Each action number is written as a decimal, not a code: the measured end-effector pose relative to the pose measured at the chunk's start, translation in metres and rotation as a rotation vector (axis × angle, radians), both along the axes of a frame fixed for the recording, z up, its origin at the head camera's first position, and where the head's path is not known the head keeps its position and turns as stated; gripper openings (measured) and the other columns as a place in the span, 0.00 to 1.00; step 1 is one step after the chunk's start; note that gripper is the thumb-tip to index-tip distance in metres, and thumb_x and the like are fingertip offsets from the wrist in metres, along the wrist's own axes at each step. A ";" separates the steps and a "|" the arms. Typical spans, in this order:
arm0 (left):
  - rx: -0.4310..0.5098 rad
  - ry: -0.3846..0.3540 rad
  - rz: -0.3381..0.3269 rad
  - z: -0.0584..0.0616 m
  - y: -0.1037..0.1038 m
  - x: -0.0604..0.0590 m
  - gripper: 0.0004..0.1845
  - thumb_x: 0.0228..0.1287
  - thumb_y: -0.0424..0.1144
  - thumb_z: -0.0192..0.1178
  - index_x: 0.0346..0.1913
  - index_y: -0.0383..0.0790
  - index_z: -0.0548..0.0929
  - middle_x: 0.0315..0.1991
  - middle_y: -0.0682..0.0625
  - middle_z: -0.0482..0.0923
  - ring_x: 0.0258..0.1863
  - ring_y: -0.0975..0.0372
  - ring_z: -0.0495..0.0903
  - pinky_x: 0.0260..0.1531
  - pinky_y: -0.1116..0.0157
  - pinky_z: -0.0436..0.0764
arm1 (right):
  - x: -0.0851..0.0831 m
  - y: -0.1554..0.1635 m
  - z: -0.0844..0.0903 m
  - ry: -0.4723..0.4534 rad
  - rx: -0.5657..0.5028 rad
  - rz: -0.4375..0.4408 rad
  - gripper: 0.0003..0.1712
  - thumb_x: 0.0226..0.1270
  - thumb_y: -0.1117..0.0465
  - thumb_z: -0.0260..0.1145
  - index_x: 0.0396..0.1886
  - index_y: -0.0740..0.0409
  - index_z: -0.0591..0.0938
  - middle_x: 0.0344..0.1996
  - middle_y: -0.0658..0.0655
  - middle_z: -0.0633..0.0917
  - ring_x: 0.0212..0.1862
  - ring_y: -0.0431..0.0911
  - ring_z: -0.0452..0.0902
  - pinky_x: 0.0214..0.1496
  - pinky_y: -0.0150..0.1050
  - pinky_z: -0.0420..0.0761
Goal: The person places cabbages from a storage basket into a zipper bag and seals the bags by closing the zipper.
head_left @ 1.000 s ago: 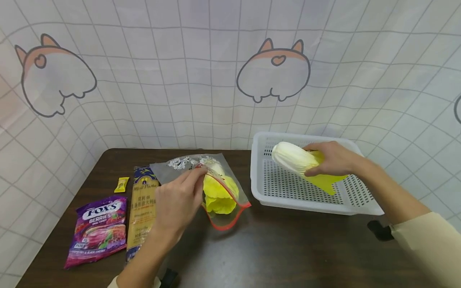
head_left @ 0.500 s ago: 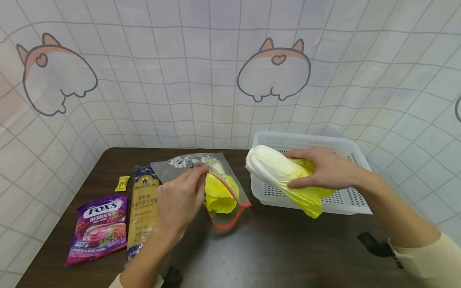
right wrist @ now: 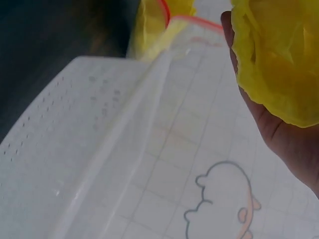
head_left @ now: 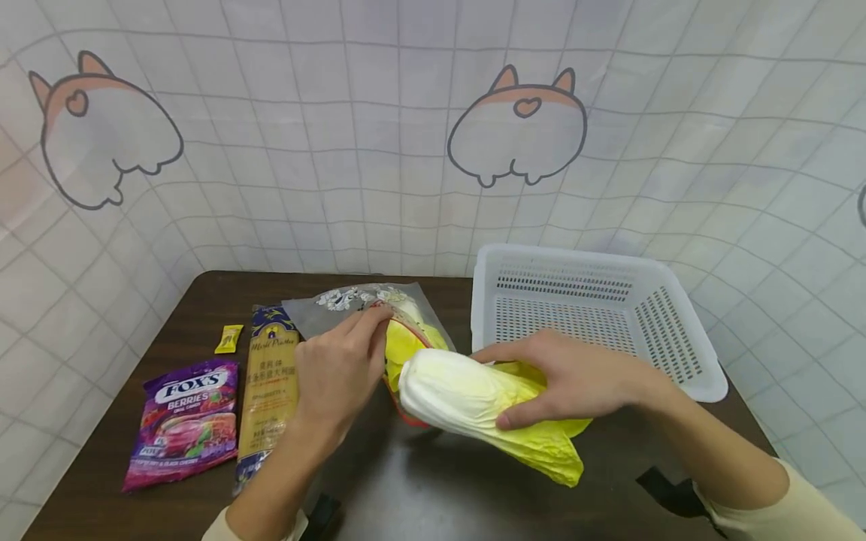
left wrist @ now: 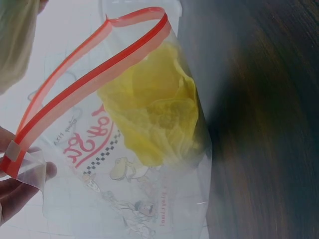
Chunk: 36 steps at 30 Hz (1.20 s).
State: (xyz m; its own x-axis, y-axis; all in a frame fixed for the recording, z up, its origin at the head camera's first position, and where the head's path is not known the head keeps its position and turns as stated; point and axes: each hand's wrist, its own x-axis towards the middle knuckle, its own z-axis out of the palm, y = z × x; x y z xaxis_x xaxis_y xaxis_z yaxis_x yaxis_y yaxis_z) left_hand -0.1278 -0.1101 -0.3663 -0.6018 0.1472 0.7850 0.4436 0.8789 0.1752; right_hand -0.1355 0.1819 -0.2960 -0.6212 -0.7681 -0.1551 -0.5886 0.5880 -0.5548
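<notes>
On the counter [head_left: 419, 481], the basket [head_left: 683, 361] sits at the far right edge. A candy bag [head_left: 184, 421] lies near the left edge, a small sachet [head_left: 228, 339] behind it and a pasta packet [head_left: 269, 383] just to its right. Right of the packet, toward the far edge at the middle, lies a zip bag [head_left: 352, 304] with a cabbage [left wrist: 154, 119] in it. A second cabbage [head_left: 473, 398] is held above the counter's middle, between zip bag and basket, its stem end at the bag's mouth.
</notes>
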 end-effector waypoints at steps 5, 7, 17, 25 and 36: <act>-0.011 -0.018 0.002 0.001 -0.002 0.002 0.08 0.69 0.35 0.68 0.48 0.40 0.90 0.39 0.45 0.92 0.13 0.58 0.79 0.12 0.69 0.60 | 0.011 -0.016 -0.008 0.012 0.061 -0.006 0.37 0.63 0.34 0.71 0.70 0.41 0.79 0.42 0.37 0.85 0.39 0.36 0.77 0.43 0.34 0.77; -0.017 -0.030 0.002 0.001 -0.002 0.003 0.09 0.68 0.35 0.69 0.49 0.40 0.89 0.40 0.44 0.92 0.13 0.59 0.78 0.12 0.70 0.59 | 0.015 -0.021 -0.011 0.020 0.073 -0.041 0.39 0.63 0.34 0.72 0.70 0.42 0.79 0.41 0.38 0.85 0.37 0.36 0.76 0.42 0.34 0.77; -0.034 -0.009 -0.009 -0.003 -0.001 0.004 0.08 0.67 0.34 0.70 0.47 0.41 0.89 0.36 0.45 0.91 0.13 0.59 0.78 0.11 0.68 0.63 | 0.030 -0.042 -0.033 0.178 -0.004 -0.281 0.33 0.60 0.36 0.74 0.59 0.48 0.83 0.33 0.40 0.86 0.31 0.35 0.76 0.36 0.33 0.78; -0.037 0.042 -0.028 -0.007 0.006 0.002 0.05 0.67 0.36 0.69 0.44 0.43 0.90 0.33 0.49 0.90 0.16 0.53 0.84 0.09 0.59 0.70 | 0.027 -0.062 -0.040 0.113 -0.084 -0.456 0.35 0.56 0.35 0.76 0.59 0.46 0.81 0.31 0.42 0.85 0.31 0.39 0.76 0.34 0.36 0.77; -0.053 0.071 -0.018 -0.012 0.008 0.005 0.06 0.67 0.37 0.68 0.44 0.43 0.90 0.34 0.49 0.91 0.19 0.52 0.86 0.09 0.60 0.69 | 0.018 -0.074 -0.058 -0.139 -0.219 -0.609 0.35 0.55 0.36 0.78 0.54 0.51 0.79 0.36 0.51 0.86 0.34 0.43 0.80 0.36 0.38 0.79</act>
